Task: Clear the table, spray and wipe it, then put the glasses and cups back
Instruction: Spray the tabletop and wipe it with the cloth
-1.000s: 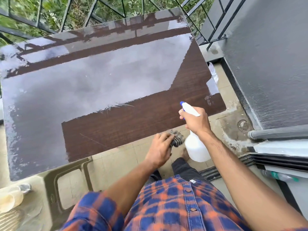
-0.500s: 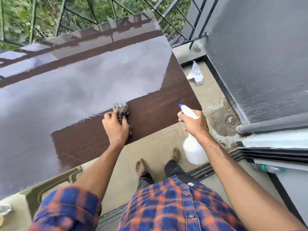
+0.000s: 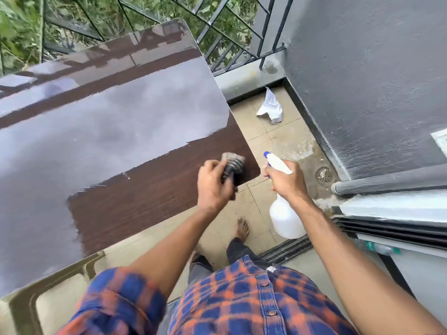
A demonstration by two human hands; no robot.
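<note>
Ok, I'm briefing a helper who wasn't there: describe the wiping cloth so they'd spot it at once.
Find the big glossy brown table by the railing, then go to its near right corner. There the left hand grips a bunched dark cloth with pale stripes. Its neighbours are white: the spray bottle in the right hand and the crumpled scrap on the floor.

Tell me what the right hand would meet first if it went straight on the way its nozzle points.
Likely the right edge of the table, beside the cloth the left hand holds; depth unclear, it could pass above.
</note>
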